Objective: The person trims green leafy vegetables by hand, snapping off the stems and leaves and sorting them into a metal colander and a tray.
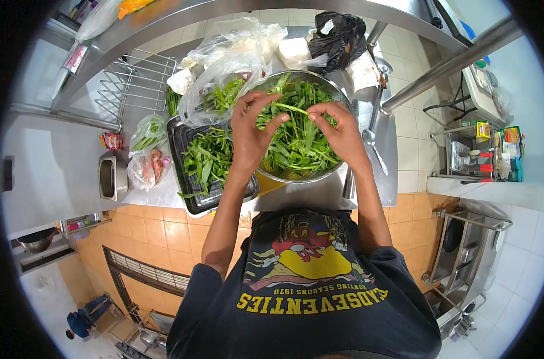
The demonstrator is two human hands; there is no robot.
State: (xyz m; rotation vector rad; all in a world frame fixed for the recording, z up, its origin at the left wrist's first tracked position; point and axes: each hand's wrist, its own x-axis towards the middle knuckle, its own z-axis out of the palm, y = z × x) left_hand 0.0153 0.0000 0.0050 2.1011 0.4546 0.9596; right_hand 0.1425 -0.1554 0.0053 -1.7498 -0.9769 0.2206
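Observation:
A light green vegetable stem (291, 108) is pinched at its right end between the thumb and fingers of my right hand (339, 125). My left hand (251, 128) is at the stem's other end, its thumb and index finger apart. Both hands are above a round metal mesh colander (336, 90) heaped with leafy greens (305, 137) that look like water spinach. Left of it, a black tray (175, 149) holds more leafy stems (207, 160). Behind my left hand lies an open clear plastic bag (203, 84) with greens inside.
On the steel table are a black plastic bag (340, 42), a spoon (376, 149), a small bag of greens (147, 133) and a metal container (111, 176). A wire rack (131, 90) stands at the left. A steel shelf bar (272, 7) crosses overhead. Someone (86, 317) is far off at lower left.

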